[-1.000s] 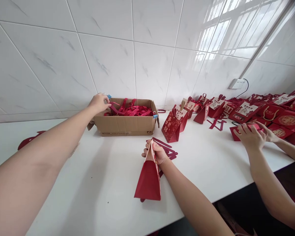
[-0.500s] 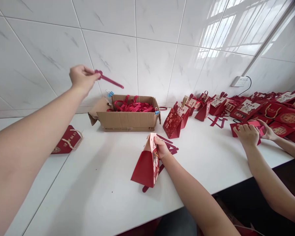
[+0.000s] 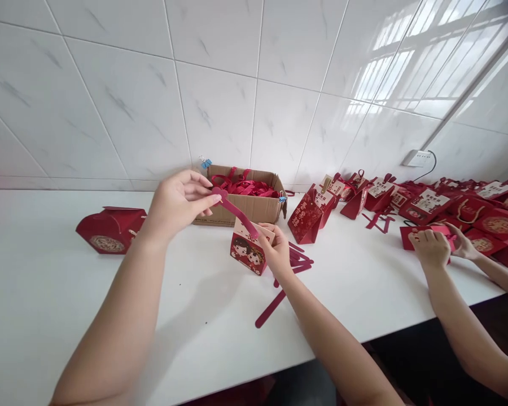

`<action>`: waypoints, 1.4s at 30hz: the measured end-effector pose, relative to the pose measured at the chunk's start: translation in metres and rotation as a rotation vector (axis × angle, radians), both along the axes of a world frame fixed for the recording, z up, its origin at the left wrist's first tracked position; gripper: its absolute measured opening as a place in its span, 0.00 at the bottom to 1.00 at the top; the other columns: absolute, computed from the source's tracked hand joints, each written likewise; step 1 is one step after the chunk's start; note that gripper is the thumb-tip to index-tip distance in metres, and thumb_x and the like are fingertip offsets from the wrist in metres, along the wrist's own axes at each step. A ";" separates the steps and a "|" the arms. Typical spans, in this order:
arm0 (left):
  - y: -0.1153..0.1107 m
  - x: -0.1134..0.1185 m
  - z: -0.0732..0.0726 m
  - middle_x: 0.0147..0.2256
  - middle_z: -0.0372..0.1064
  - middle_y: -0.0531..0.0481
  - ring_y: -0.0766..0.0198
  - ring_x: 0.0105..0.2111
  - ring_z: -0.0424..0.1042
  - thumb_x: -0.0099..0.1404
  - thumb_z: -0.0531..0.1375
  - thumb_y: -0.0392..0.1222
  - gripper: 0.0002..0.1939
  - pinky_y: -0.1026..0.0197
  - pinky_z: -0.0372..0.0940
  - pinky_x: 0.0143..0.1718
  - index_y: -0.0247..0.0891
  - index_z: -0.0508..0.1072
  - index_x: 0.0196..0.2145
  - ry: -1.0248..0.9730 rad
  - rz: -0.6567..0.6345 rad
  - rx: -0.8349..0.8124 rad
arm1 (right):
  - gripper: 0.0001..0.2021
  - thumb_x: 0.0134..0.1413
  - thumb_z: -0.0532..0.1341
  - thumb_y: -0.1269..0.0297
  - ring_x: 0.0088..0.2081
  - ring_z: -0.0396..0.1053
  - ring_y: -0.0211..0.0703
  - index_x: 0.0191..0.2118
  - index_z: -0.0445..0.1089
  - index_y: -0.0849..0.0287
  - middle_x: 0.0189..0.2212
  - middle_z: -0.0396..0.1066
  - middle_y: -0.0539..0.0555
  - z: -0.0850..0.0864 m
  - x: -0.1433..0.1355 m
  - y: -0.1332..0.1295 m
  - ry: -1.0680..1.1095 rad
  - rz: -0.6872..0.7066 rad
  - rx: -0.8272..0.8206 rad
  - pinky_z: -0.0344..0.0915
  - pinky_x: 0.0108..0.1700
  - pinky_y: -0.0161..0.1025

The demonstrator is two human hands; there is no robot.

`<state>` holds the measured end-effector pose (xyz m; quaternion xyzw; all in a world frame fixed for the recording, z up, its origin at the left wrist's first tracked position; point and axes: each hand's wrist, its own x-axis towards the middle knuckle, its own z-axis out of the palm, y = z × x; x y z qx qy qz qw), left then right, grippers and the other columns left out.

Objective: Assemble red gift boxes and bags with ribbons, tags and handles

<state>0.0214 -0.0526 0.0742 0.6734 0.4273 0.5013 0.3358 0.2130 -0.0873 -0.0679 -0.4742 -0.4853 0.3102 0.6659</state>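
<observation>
My left hand pinches the looped end of a dark red strap, whose flat tail slants down to the right. That tail reaches the top of a small red gift box with two cartoon figures on its front. The fingers of my right hand close around the box's upper right side, near the strap's tip. Whether the right fingers also grip the strap, I cannot tell. Several more dark red straps lie on the table beside and below my right wrist.
Behind my hands stands a cardboard box full of red straps. A red bag-shaped box sits at the left. Finished-looking red boxes line the wall to the right. A co-worker's hands hold a red box at the far right.
My left hand has come down and right with the strap, from high at the left to the gift box. The box has turned so its printed front faces me. The view has shifted left.
</observation>
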 end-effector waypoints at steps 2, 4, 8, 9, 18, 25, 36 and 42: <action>0.003 -0.005 -0.002 0.26 0.74 0.53 0.67 0.21 0.71 0.50 0.70 0.40 0.15 0.63 0.70 0.24 0.40 0.71 0.34 0.010 -0.057 -0.036 | 0.13 0.55 0.59 0.53 0.54 0.65 0.49 0.42 0.71 0.55 0.54 0.66 0.57 0.007 0.004 -0.004 -0.082 -0.045 0.066 0.62 0.54 0.45; 0.002 -0.009 -0.001 0.25 0.74 0.53 0.65 0.22 0.71 0.50 0.70 0.42 0.14 0.62 0.70 0.25 0.42 0.72 0.35 0.045 -0.105 -0.043 | 0.15 0.59 0.54 0.53 0.62 0.56 0.48 0.46 0.71 0.52 0.58 0.61 0.55 0.025 0.012 -0.009 -0.106 -0.195 0.175 0.55 0.61 0.48; -0.010 -0.009 0.003 0.26 0.75 0.52 0.59 0.28 0.76 0.51 0.69 0.46 0.11 0.60 0.73 0.28 0.44 0.74 0.32 0.071 -0.196 0.007 | 0.13 0.59 0.57 0.54 0.55 0.65 0.48 0.41 0.74 0.53 0.48 0.70 0.55 0.085 0.019 -0.023 -0.198 -0.195 0.258 0.61 0.57 0.46; -0.013 -0.007 0.004 0.27 0.76 0.51 0.57 0.30 0.77 0.52 0.69 0.46 0.10 0.58 0.74 0.30 0.44 0.74 0.32 0.074 -0.223 0.021 | 0.12 0.58 0.58 0.53 0.51 0.69 0.47 0.40 0.75 0.53 0.44 0.73 0.54 0.101 0.017 -0.028 -0.253 -0.079 0.216 0.64 0.54 0.46; -0.029 -0.002 0.004 0.27 0.76 0.52 0.57 0.30 0.77 0.57 0.65 0.46 0.07 0.56 0.74 0.33 0.46 0.74 0.35 0.102 -0.117 0.123 | 0.10 0.55 0.62 0.60 0.41 0.75 0.45 0.42 0.77 0.53 0.40 0.78 0.53 0.127 -0.018 -0.033 -0.391 0.314 0.033 0.72 0.43 0.44; -0.025 0.009 -0.003 0.28 0.78 0.52 0.56 0.30 0.78 0.55 0.67 0.46 0.12 0.52 0.75 0.34 0.46 0.72 0.37 -0.001 -0.124 0.059 | 0.08 0.51 0.65 0.63 0.38 0.76 0.43 0.38 0.77 0.55 0.36 0.78 0.52 0.122 -0.018 -0.028 -0.253 0.284 0.051 0.73 0.39 0.42; -0.016 0.021 -0.013 0.33 0.75 0.50 0.59 0.34 0.76 0.55 0.68 0.43 0.10 0.58 0.74 0.32 0.40 0.71 0.31 -0.056 -0.096 0.183 | 0.07 0.50 0.65 0.61 0.33 0.75 0.40 0.35 0.72 0.57 0.31 0.75 0.51 0.115 -0.016 -0.020 -0.161 0.274 0.031 0.73 0.35 0.38; -0.015 0.024 -0.020 0.36 0.73 0.51 0.62 0.36 0.73 0.62 0.61 0.38 0.03 0.59 0.71 0.34 0.43 0.75 0.34 0.121 -0.019 0.676 | 0.07 0.50 0.65 0.61 0.35 0.76 0.41 0.35 0.73 0.58 0.33 0.76 0.52 0.118 -0.016 -0.020 -0.079 0.242 0.036 0.74 0.36 0.38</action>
